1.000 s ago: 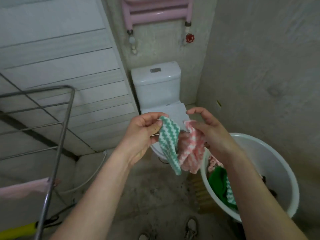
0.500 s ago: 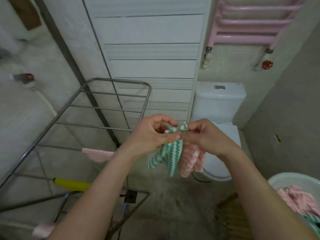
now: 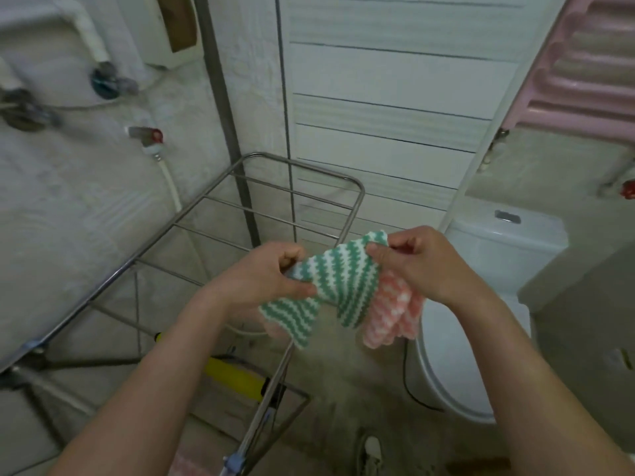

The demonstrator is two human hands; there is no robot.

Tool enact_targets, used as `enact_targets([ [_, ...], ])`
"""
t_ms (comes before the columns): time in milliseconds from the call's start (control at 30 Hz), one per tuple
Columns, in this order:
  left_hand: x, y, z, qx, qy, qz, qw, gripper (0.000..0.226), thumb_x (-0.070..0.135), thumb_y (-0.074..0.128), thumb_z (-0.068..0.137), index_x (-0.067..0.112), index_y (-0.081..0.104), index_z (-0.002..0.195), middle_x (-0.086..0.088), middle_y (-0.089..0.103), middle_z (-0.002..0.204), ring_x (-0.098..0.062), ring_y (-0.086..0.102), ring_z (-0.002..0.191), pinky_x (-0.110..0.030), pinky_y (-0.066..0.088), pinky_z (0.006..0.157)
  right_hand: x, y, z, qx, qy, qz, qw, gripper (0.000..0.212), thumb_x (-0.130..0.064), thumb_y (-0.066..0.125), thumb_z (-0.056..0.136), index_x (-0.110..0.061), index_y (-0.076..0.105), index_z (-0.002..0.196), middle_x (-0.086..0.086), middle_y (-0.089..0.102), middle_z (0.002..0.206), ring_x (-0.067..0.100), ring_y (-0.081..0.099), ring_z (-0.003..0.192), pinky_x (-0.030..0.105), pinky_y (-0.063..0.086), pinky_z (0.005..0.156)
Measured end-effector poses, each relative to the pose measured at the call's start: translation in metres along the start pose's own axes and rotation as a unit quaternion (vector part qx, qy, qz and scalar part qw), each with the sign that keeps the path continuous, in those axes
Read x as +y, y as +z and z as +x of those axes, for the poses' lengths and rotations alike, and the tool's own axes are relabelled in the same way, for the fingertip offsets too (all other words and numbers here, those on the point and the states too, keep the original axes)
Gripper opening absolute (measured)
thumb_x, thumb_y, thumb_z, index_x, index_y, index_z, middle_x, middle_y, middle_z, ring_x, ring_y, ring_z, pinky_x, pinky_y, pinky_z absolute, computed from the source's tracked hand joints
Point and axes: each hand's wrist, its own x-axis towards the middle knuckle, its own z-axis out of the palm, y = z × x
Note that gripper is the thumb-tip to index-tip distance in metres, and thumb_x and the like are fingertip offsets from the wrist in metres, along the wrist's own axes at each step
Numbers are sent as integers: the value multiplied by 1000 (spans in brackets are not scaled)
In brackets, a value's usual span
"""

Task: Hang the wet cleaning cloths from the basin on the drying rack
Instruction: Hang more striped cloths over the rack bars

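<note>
A green-and-white striped cloth [image 3: 335, 281] is stretched between my two hands, just over the right side rail of the metal drying rack [image 3: 240, 206]. My left hand [image 3: 271, 274] pinches its left edge. My right hand [image 3: 417, 261] pinches its upper right corner and also holds a pink-and-white cloth [image 3: 395, 312] that hangs bunched below the palm. A bit of pink cloth [image 3: 275, 329] shows behind the green one at the rack rail. The basin is out of view.
A white toilet [image 3: 481, 293] stands to the right with a pink wall radiator [image 3: 584, 63] above it. A yellow tool handle [image 3: 233, 377] lies under the rack. Taps and a hose [image 3: 151, 142] are on the left wall. My shoe [image 3: 371, 450] is on the floor below.
My view has swung left from the basin to the rack. My hands have pulled the green striped cloth apart, spreading it wider, and brought it above the rack's right rail.
</note>
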Motion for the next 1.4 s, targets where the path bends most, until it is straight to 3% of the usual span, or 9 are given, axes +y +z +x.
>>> enact_targets([
  [133, -26, -28, 18, 85, -26, -22, 996, 18, 6, 70, 82, 17, 57, 76, 5, 64, 70, -12, 61, 71, -32, 45, 69, 20, -5, 29, -33, 8, -29, 999, 43, -35, 65, 87, 2, 61, 66, 9, 51, 54, 21, 45, 48, 32, 38, 53],
  [300, -46, -41, 41, 246, -50, -154, 956, 27, -11, 60, 83, 14, 57, 75, 9, 67, 65, -2, 61, 64, -19, 50, 65, 45, -1, 66, -149, 8, -15, 989, 38, -32, 65, 88, -21, 54, 53, -8, 36, 45, 8, 32, 43, 23, 29, 50],
  [533, -67, -53, 54, 390, -79, -260, 880, 23, -7, 54, 87, 15, 62, 87, 9, 71, 70, -5, 65, 66, -19, 54, 69, 52, 26, 100, -282, 17, 30, 959, 45, -40, 60, 91, -33, 59, 46, -15, 41, 39, 3, 36, 40, 20, 33, 50],
  [633, -77, -60, 56, 432, -96, -251, 861, 16, 1, 59, 88, 16, 64, 89, 9, 71, 72, -7, 64, 68, -23, 52, 71, 49, 34, 112, -313, 67, 86, 943, 29, -43, 61, 90, -28, 71, 66, -12, 60, 53, 4, 55, 49, 21, 44, 61],
  [800, -114, -57, 85, 416, -171, -166, 878, 11, 15, 68, 86, 12, 68, 96, -10, 70, 92, -20, 66, 82, -33, 51, 76, 76, 57, 140, -262, 148, 73, 951, 30, -43, 62, 88, -16, 69, 78, 2, 70, 68, 13, 64, 59, 28, 52, 66],
  [900, -137, -44, 112, 376, -193, -131, 897, 4, 12, 68, 85, 15, 66, 83, -8, 65, 77, -14, 59, 67, -32, 47, 69, 104, 70, 151, -188, 186, 38, 964, 35, -39, 60, 91, -8, 67, 75, 14, 66, 68, 20, 60, 58, 31, 50, 61],
  [1033, -166, -30, 150, 365, -210, -46, 906, 4, 12, 70, 83, 10, 67, 86, 0, 59, 69, 2, 50, 55, -22, 43, 60, 133, 86, 167, -140, 210, -22, 967, 31, -33, 59, 92, -9, 66, 73, 4, 61, 61, 12, 53, 50, 25, 44, 53],
  [1167, -180, -29, 174, 340, -238, 39, 909, 27, 23, 69, 85, 9, 69, 108, -7, 67, 94, -15, 57, 79, -24, 43, 72, 145, 96, 179, -99, 200, -71, 972, 39, -34, 57, 92, -19, 53, 57, -2, 48, 50, 12, 45, 44, 25, 39, 53],
  [1400, -185, -32, 185, 308, -231, 118, 916, 27, 27, 68, 85, 15, 68, 109, -7, 68, 95, -15, 58, 80, -23, 43, 72, 142, 105, 191, -65, 147, -124, 979, 39, -38, 58, 92, -23, 52, 56, -8, 51, 54, 10, 50, 51, 27, 41, 60],
])
